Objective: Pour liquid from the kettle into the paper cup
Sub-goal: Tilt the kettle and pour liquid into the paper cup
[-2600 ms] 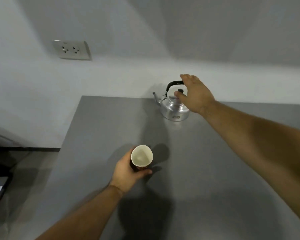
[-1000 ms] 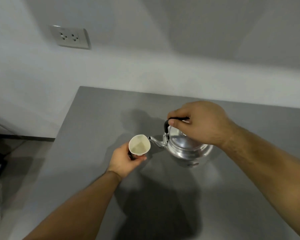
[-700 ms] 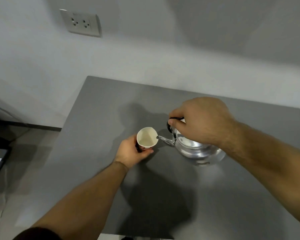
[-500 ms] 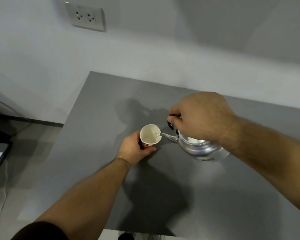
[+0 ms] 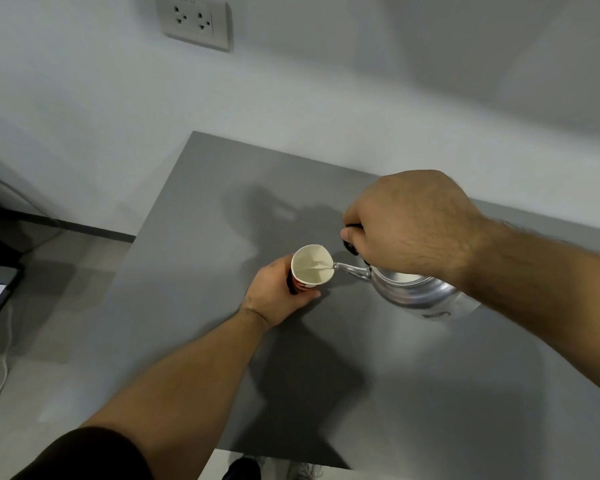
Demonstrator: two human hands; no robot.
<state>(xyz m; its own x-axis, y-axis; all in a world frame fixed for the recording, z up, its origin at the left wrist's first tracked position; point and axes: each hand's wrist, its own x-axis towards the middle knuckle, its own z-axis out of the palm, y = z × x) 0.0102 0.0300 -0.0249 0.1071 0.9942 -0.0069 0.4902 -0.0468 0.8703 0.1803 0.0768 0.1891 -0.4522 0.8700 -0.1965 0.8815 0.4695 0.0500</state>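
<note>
The left hand [image 5: 278, 292] is wrapped around the cup [image 5: 310, 271], which stands on the grey worktop [image 5: 430, 393]. The right hand [image 5: 413, 223] is clenched on the black handle of the kettle [image 5: 420, 292], held above the worktop and tilted toward the left hand. The spout tip sits at the cup's rim on the side facing the right hand, and liquid shows inside the cup. A socket [image 5: 194, 20] is on the wall beyond both hands.
</note>
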